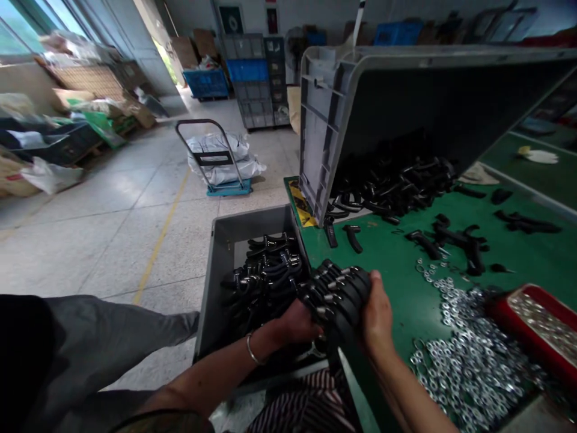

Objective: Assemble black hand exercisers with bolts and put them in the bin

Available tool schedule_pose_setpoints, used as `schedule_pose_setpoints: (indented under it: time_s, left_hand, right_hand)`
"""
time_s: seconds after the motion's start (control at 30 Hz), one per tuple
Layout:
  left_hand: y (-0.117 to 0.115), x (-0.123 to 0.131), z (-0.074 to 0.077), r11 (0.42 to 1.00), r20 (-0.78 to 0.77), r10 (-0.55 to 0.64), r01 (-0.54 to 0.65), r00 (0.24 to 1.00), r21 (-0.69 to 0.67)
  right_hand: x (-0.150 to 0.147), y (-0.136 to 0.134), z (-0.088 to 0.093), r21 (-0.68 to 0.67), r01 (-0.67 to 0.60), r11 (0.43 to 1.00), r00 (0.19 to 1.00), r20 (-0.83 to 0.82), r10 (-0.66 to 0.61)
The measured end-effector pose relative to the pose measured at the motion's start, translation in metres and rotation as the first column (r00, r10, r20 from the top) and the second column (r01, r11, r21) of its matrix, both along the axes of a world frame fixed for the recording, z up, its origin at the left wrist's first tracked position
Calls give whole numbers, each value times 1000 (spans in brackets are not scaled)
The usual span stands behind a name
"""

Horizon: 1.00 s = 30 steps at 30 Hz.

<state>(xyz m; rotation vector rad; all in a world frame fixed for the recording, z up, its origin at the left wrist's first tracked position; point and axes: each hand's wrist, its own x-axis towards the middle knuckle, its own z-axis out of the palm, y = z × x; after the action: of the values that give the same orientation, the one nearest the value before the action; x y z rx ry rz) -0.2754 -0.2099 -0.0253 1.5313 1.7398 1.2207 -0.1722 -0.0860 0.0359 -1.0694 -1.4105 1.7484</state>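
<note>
A stack of black curved parts with shiny metal pieces [345,294] is held between my two hands, over the table's left edge beside the grey bin. My left hand [300,322], with a bracelet at the wrist, closes on the stack's left side. Along its right side my right hand [377,310] is pressed, thumb uppermost. Similar black parts [265,270] lie piled in the grey bin [208,288] below and to the left. Part of the left hand's fingers is hidden by the stack.
On the green table [383,246] are loose black parts, metal rings [469,355] and a red tray [536,288]. A large tilted grey crate [322,126] spills black parts. A trolley [228,165] stands beyond; a person's grey-trousered leg [121,328] is at left.
</note>
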Motion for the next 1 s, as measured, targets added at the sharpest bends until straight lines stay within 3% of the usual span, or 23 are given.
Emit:
schedule_pose_setpoints:
  time_s: [0.1,0.2,0.33,0.4,0.47,0.63,0.77,0.9,1.0]
  left_hand:
    - [-46,-62,22,965,84,264,-262,961,-27]
    - [-79,-131,34,912,41,400,-393,916,-114]
    - [-89,-217,28,898,-129,334,-357,934,-256]
    - [-78,-251,18,864,-206,262,-324,943,-385]
    - [-59,-275,8,811,-251,188,-294,950,-506]
    - [11,-296,-31,699,-244,31,-195,969,-688]
    - [62,-286,-71,596,-244,-83,-148,966,-789]
    - [79,-282,-96,550,-282,-143,-161,949,-819]
    - [76,-281,-99,595,-315,-155,-166,936,-787]
  right_hand:
    - [-52,-21,-11,176,-238,955,970,-16,244]
    - [-87,-33,-35,392,-456,799,890,179,420]
    - [-119,-33,-62,547,-663,512,749,472,465]
    - [-136,-28,-69,558,-698,448,716,535,449]
    - [-153,-22,-73,550,-713,434,701,565,436]
    - [-177,-19,-80,535,-739,411,671,640,374]
    - [-183,-27,-89,480,-826,296,552,796,248]
    - [-193,-27,-100,399,-870,290,464,860,209]
    - [-192,-30,-101,396,-866,304,468,856,219]
